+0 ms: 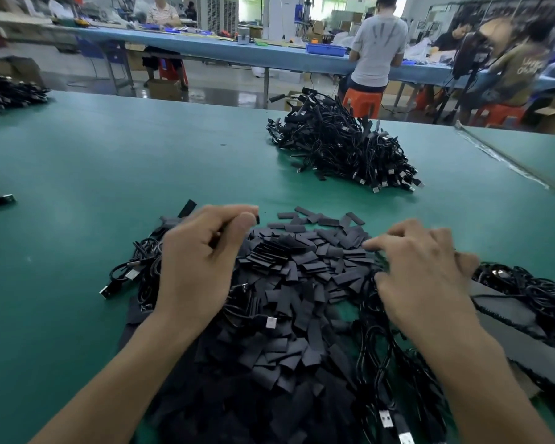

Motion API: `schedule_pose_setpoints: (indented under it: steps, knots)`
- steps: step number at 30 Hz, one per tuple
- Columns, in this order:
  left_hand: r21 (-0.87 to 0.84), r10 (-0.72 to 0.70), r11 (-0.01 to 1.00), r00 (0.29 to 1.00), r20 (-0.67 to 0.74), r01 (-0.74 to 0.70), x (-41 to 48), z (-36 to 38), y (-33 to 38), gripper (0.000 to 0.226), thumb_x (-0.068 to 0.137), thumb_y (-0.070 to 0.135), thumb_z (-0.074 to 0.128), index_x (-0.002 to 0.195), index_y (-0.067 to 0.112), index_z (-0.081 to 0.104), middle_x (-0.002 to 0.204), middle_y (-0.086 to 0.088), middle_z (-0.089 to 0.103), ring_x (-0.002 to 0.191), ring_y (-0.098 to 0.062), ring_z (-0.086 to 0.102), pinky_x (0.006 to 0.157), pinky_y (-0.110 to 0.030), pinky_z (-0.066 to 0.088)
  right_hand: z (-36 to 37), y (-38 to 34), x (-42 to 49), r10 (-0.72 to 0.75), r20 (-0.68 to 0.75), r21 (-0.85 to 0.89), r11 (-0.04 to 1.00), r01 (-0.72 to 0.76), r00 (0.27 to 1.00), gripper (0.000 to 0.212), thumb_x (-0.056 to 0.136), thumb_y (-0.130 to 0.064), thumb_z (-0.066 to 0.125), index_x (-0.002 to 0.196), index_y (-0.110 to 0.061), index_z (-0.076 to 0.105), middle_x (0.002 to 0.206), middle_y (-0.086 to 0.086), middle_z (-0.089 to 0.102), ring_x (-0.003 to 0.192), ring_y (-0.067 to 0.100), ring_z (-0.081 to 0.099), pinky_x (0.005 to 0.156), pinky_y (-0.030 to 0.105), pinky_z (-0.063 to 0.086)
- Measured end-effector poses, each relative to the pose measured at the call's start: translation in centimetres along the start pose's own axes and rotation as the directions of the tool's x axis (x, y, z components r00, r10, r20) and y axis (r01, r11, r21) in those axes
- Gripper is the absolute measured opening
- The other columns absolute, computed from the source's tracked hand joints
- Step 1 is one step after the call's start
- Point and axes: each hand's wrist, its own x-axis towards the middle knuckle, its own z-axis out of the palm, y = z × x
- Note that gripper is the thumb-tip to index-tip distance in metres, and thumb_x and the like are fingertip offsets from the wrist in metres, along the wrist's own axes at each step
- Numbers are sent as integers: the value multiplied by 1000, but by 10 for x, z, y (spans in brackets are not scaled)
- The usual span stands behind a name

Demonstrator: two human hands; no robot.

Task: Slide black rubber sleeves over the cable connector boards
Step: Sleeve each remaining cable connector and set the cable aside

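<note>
Over the sleeve pile (289,270), left hand (199,264) pinches a black sleeve (257,219); right hand (426,277) rests spread fingers (378,243) on cables (375,315).

Two hands (199,264) (420,270), one sleeve heap (295,283), many cables (340,145).

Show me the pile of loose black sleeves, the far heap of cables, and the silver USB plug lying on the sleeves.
sleeve pile (302,261), head view, on flat sleeves near its middle.
far cable heap (343,149), head view, on tangled cables at its middle.
USB plug (271,322), head view, on its metal shell.
</note>
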Motion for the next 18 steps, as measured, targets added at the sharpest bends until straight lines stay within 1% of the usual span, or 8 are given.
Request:
schedule_pose_setpoints:
  steps: [3,5,7,10,12,13,15,18]
  knots:
    - [174,-75,984,969,235,34,-5,6,-3,35,99,34,51,131,25,63,102,34,56,99,15,56,88,-5,43,-7,-15,-6,-115,80,0,993,116,990,42,89,-21,67,130,-32,60,111,-6,54,110,18,47,90,36,35]
    - [231,-117,973,923,367,32,-7,7,-6,39,102,28,51,140,29,55,102,31,59,100,10,57,93,-22,50,-10,-22,-11,-180,126,23,984,178,976,44,89,-33,69,131,-26,58,108,-6,46,104,14,42,94,31,37]
    - [253,-147,967,889,433,37,-8,6,-9,42,101,29,54,141,39,51,104,24,68,97,-1,63,87,-40,55,-12,-36,-18,-281,130,102,958,269,951,43,89,-32,69,129,-23,59,107,-8,42,100,9,38,92,24,35]
    - [233,-163,970,884,439,64,-10,6,-15,30,96,36,62,122,48,52,83,25,71,73,-2,67,74,-42,57,-10,-55,-24,-390,216,332,892,308,895,25,91,-21,67,116,-27,67,106,-7,53,94,12,54,84,21,45]
    - [190,-190,974,896,401,121,-10,6,-18,17,94,36,64,100,46,53,79,25,71,62,-1,67,69,-41,58,-3,-56,-24,-357,408,310,920,241,840,5,93,-24,63,97,-26,61,105,-2,55,96,21,58,84,35,52]
    - [171,-206,974,902,380,150,-10,6,-20,17,94,33,65,94,45,52,78,23,71,57,-2,67,66,-39,58,2,-52,-24,-315,493,252,944,214,811,14,92,-30,62,102,-20,58,106,0,55,99,25,58,85,39,52]
    - [160,-227,971,905,360,180,-11,6,-21,18,95,30,65,90,43,54,77,20,71,53,-5,66,62,-34,57,7,-42,-22,-247,602,153,969,193,760,31,90,-43,63,113,-24,54,111,-2,50,107,25,53,86,38,49]
    - [179,-248,964,903,351,195,-12,7,-20,15,95,28,65,86,39,58,76,20,70,55,-6,66,61,-29,56,12,-29,-18,-211,595,111,977,180,775,39,92,-40,60,126,-30,45,115,-4,46,116,22,47,92,37,47]
